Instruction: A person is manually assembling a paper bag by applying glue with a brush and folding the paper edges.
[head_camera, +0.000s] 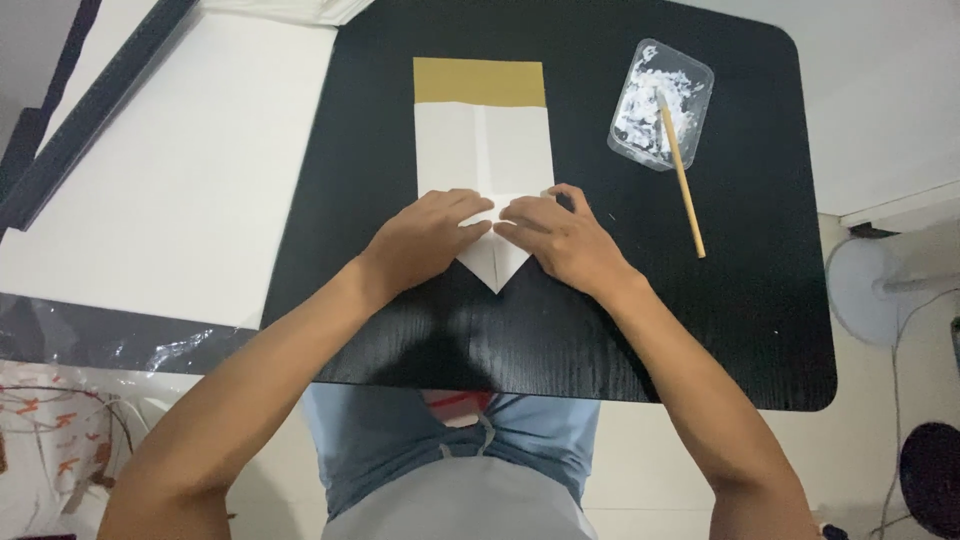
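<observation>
Left hand (428, 235) and right hand (560, 240) press flat on the pointed white-and-gold paper sheet (482, 150), creasing corner folds. At two o'clock sits a clear plastic paste tray (660, 103) with a wooden stick (683, 180).

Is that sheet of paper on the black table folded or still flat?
Folded: the paper has its near corners turned in to a point, pressed by both hands.

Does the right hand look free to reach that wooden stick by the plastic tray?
Probably yes. The right hand presses the folded paper, and only bare black table lies between it and the wooden stick, propped on the plastic tray.
</observation>
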